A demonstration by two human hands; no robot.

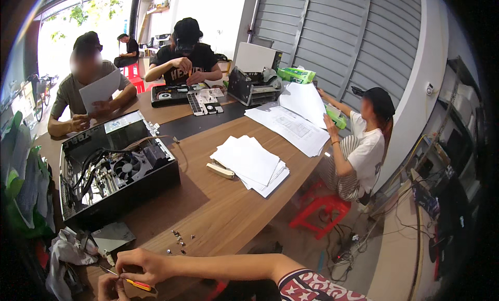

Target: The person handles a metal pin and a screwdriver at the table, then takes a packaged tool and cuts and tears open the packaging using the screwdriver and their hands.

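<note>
At the lower left, my right hand (141, 265) is closed on a small screwdriver (139, 286) with a yellow and red handle, its thin metal shaft pointing up and left. My left hand (110, 288) is just below, fingers bent and pressed close to the screwdriver; what they grip, if anything, is hidden. A flat metal piece (112, 237) lies just beyond my hands. Several small screws (179, 238) are scattered on the wooden table (208, 207) to the right. Farther off stands an opened black computer case (122, 189), its fan and cables showing.
A crumpled white cloth (70, 249) and green plastic bags (26, 192) sit at the left edge. A paper stack (249, 160) and a cream-coloured stapler-like object (220, 170) lie mid-table. Three people sit around the table, with an opened laptop (169, 94) and large printed sheets (291, 124).
</note>
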